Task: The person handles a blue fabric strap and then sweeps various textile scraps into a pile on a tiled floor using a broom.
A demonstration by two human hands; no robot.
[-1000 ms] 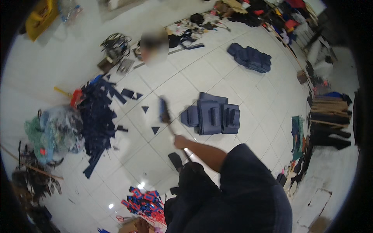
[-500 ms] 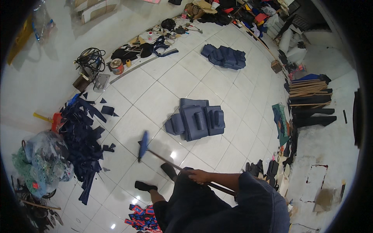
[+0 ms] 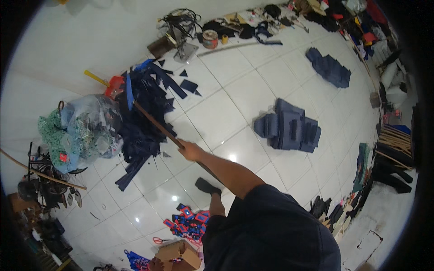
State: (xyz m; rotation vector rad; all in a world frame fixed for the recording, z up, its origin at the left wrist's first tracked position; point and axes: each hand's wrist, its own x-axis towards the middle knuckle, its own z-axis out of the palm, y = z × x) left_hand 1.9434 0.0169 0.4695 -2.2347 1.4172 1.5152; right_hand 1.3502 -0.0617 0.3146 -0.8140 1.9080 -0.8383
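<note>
My right hand is wrapped round the brown stick of a broom, with the arm stretched out to the left. The broom's narrow blue head is over the far-left part of a heap of dark blue fabric scraps. Close beside the head lies a red dustpan with a yellow handle. The lower end of the stick passes behind my forearm. My left hand is not seen; my dark shirt and body fill the lower middle.
A clear plastic bag with green material stands left of the heap. Stacked dark blue padded pieces lie on the tiles, with another stack farther off. Red-and-blue pieces and a cardboard box are near my foot.
The broom has swung left from the bare tiles to the scrap heap, my right arm reaching out with it. My view has turned left, so the padded stacks appear farther right.
</note>
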